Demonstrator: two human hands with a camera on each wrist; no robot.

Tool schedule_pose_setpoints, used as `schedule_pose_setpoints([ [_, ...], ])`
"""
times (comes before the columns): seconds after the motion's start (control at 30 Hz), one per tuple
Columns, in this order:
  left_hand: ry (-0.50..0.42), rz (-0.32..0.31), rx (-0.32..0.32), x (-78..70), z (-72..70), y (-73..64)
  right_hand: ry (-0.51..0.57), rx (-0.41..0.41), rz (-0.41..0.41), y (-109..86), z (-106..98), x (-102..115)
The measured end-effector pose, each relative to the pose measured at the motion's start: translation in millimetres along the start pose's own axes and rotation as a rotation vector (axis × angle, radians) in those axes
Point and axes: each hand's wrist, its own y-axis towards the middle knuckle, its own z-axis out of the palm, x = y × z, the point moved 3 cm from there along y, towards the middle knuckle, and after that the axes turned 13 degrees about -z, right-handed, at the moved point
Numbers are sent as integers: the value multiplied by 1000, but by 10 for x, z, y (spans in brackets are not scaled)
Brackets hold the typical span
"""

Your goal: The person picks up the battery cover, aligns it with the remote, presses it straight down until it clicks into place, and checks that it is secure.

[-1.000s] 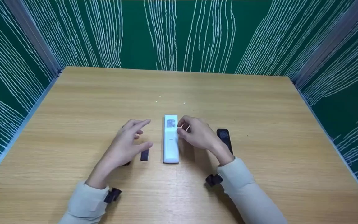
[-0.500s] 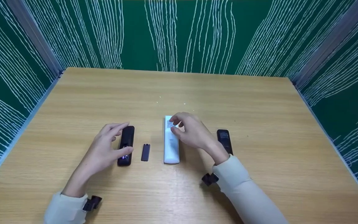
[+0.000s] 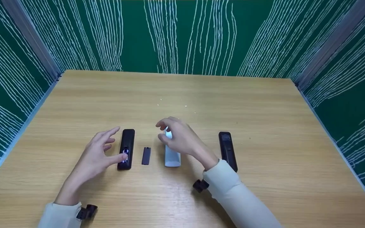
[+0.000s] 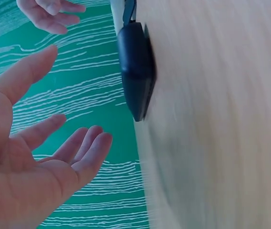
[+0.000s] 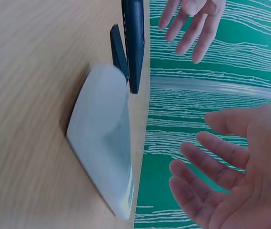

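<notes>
My left hand (image 3: 95, 160), fingers spread and holding nothing, hovers beside a black remote control (image 3: 127, 136). Its thumb overlaps the remote's uncovered battery compartment in the head view. A small dark battery cover (image 3: 146, 156) lies just right of that remote. My right hand (image 3: 182, 136) is above a white remote control (image 3: 172, 160), hiding much of its upper part; its fingers are loosely bent with nothing between them. In the right wrist view the white remote (image 5: 102, 129) lies apart from the relaxed fingers (image 5: 221, 148). The left wrist view shows the black remote (image 4: 136, 67) end-on.
Another black remote control (image 3: 227, 148) lies face down to the right, close by the right forearm. Small white specks (image 3: 185, 106) dot the wooden table (image 3: 265, 104) farther back. Green walls with white lines (image 3: 141, 38) enclose the table's far and side edges.
My left hand has moved left, uncovering the left black remote and the battery cover. My right hand has moved left from the white remote's right side to over it.
</notes>
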Motion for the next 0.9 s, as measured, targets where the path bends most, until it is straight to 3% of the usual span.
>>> schedule_pose_setpoints([
  [0.43,-52,-63,61,148,17,51,26,-1,-43,43,111,47],
  [0.9,-159,-142,208,216,8,85,42,12,-44,56,193,40],
])
